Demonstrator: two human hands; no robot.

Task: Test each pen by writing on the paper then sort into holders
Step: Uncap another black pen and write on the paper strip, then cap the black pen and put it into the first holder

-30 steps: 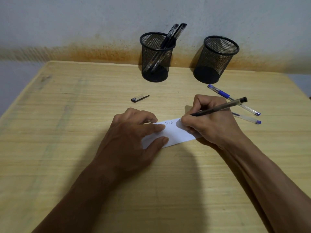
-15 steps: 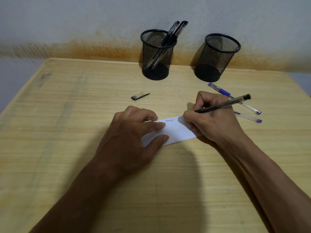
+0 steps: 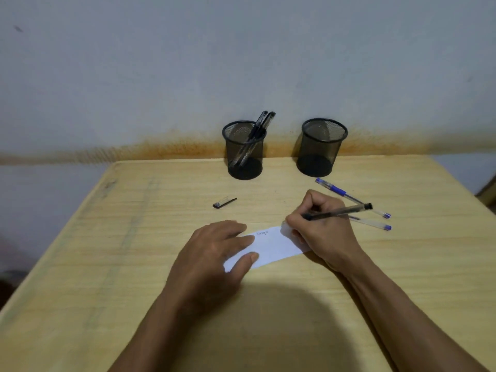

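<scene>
The black pen (image 3: 338, 211) is pinched in the right hand (image 3: 323, 229), fingers curled tight around the lower barrel, with the capless tip angled down to the right end of the white paper slip (image 3: 271, 247); the tip itself is tucked behind the fingers, so whether it's actually touching the paper can't really be told. The back end of the pen is pointed out to the right, over the two blue pens (image 3: 354, 201) that are left lying on the table (image 3: 107, 264) just beyond the knuckles, one crossed near the other. The left hand (image 3: 214, 259) is laid flat with fingers straight, and the slip's left end is pinned under the fingertips and thumb, nothing gripped. A small scribble can be seen near the top edge of the slip, between the two hands. A loose black pen cap (image 3: 224, 202) is lying on the wood off to the upper left of the left hand, well apart from everything. At the back edge by the wall, two black mesh holders are stood side by side: the left holder (image 3: 244, 151) has two capped black pens (image 3: 261, 124) leaned in it, while nothing is seen sticking out of the right holder (image 3: 322, 149).
</scene>
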